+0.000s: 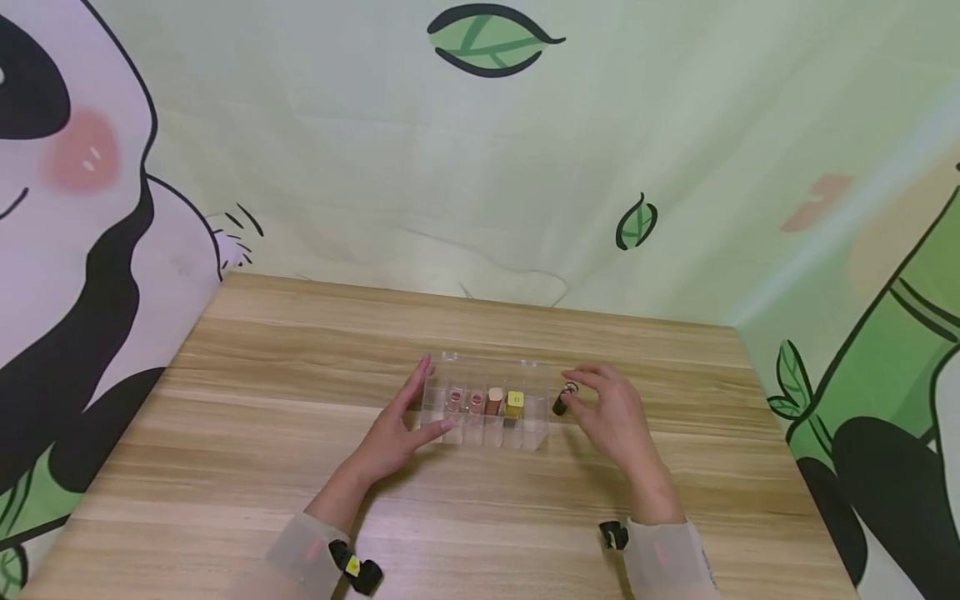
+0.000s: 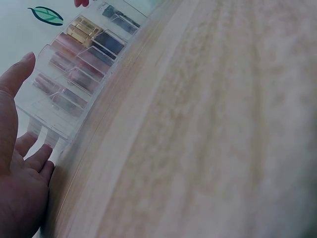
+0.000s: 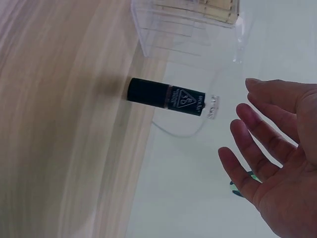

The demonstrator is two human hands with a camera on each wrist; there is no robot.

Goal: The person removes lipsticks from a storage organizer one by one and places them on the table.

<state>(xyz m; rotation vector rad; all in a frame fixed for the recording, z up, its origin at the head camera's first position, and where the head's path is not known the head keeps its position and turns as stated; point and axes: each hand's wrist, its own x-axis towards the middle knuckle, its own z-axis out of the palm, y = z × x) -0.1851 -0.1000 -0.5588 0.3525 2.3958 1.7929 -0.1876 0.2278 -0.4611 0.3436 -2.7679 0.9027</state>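
A clear plastic organizer box (image 1: 487,433) with compartments stands on the table. From left to right it holds two pinkish clear-capped lipsticks (image 1: 454,400), a rose-brown lipstick (image 1: 494,402) and a gold-capped lipstick (image 1: 514,405). My left hand (image 1: 393,433) rests at the box's left end, thumb by its front, fingers along the side. Just right of the box a black lipstick (image 3: 166,96) stands upright, a clear ornament on its top. Around its top is my right hand (image 3: 282,144); the right wrist view shows a gap between the fingertips and the lipstick.
The wood-grained table (image 1: 480,533) runs back to a cloth backdrop (image 1: 337,167) printed with leaves and pandas. Dark camera mounts (image 1: 358,571) sit at both wrists.
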